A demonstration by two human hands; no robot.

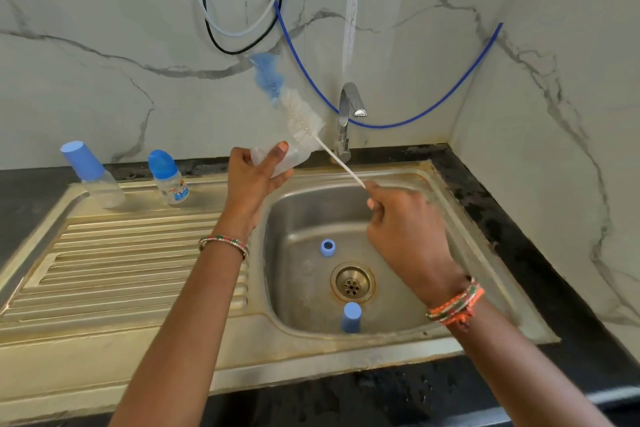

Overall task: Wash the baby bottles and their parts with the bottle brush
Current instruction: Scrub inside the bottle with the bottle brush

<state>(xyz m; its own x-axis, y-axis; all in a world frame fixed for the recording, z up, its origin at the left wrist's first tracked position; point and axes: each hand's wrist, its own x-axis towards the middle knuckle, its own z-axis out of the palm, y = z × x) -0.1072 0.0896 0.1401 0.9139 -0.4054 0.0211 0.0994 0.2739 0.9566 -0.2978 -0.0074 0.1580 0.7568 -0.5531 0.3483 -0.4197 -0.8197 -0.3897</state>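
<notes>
The steel sink (pixel 460 218) is the landmark: a rounded basin with a ribbed, yellow-stained drainboard (pixel 121 253) running off to its left, all set in a dark counter (pixel 519 236) under grey-veined marble walls (pixel 104 62). Behind the basin's back rim stands a chrome tap (pixel 348 114), and a blue hose (pixel 433 104) loops along the wall behind it, with black and white cables hanging up-left of that.

On the drainboard's back edge, left of the basin, stand two capped bottles: a tall clear one (pixel 93 173) with a blue cap, leaning left, and a short printed one (pixel 169 177) with a domed blue cap nearer the basin. Inside the basin, a blue cap (pixel 351 317) stands just before the drain (pixel 352 282), and a small blue ring (pixel 327 247) lies just behind it.

Above the basin's back-left corner, the left hand (pixel 252 180) grips a clear plastic bottle (pixel 284 159), fingers curled round it and thumb pressed on its side, mouth toward the tap. The brush (pixel 298 114) runs diagonally, its long axis rising up-left from the basin: fluffy blue tip highest, white bristles just outside the bottle's mouth, thin white stem descending to the right hand (pixel 401 222), which pinches the stem's end over the basin's back rim. Beaded bangles circle both wrists.
</notes>
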